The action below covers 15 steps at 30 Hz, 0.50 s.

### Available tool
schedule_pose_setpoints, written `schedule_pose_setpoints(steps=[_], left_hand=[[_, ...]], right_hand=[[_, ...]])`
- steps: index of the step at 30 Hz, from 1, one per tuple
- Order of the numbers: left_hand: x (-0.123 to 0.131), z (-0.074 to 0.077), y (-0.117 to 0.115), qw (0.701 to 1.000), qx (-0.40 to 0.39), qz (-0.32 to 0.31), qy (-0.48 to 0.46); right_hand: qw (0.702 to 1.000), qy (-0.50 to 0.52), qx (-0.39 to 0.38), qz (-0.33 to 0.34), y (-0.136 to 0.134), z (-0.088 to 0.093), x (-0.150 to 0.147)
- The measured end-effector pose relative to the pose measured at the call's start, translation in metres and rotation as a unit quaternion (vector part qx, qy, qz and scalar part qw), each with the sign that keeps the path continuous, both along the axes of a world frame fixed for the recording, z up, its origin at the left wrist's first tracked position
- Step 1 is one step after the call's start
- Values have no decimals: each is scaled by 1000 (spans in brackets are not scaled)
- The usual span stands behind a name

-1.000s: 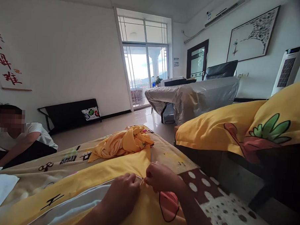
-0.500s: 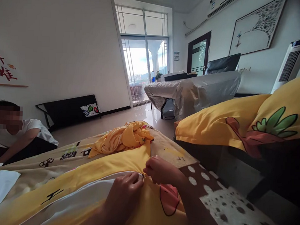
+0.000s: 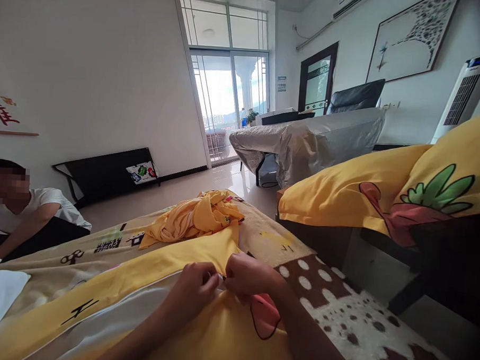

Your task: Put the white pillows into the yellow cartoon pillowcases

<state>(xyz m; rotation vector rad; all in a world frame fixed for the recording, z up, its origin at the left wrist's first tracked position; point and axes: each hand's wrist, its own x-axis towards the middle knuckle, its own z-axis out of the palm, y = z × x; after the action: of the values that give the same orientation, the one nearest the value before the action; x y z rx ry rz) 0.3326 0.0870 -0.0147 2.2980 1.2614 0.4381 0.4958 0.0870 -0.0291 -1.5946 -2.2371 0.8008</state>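
Observation:
A yellow printed pillowcase (image 3: 233,336) lies across the bed in front of me, with a long slit along its side. White filling or a pillow (image 3: 151,298) shows through that slit. My left hand (image 3: 195,289) has its thumb and fingers pinched on the cloth at the right end of the slit. Right beside it, almost touching, my right hand (image 3: 247,276) is closed on the same edge of the pillowcase. A small dark bit shows between the fingertips, too small to name. Just beyond lies a crumpled heap of yellow cloth (image 3: 198,218).
A patterned blanket (image 3: 261,234) covers the bed. Yellow pillows (image 3: 343,190) rest on dark furniture at right. White cloth (image 3: 2,297) lies at the left edge, where another person (image 3: 43,214) sits low. A plastic-covered table (image 3: 305,145) stands farther back.
Both hands have risen slightly in view and stay together at the slit's end. The left forearm shows more, and the pillowcase edge is lifted a little. The camera has shifted slightly.

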Motion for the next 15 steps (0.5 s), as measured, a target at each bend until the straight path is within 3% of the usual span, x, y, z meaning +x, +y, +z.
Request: schedule_pose_setpoints(steps=[3,9,15], left_hand=[[5,9,9,999,25,27,-17],[14,16,13,995,89,-37,36],[7,11,14,997,54,-2,51]], right_hand=[[997,76,-10,-30,-3,6,4],[984,169,-7,-47,-10,18,6],[980,185,11,-76,-8,15,4]])
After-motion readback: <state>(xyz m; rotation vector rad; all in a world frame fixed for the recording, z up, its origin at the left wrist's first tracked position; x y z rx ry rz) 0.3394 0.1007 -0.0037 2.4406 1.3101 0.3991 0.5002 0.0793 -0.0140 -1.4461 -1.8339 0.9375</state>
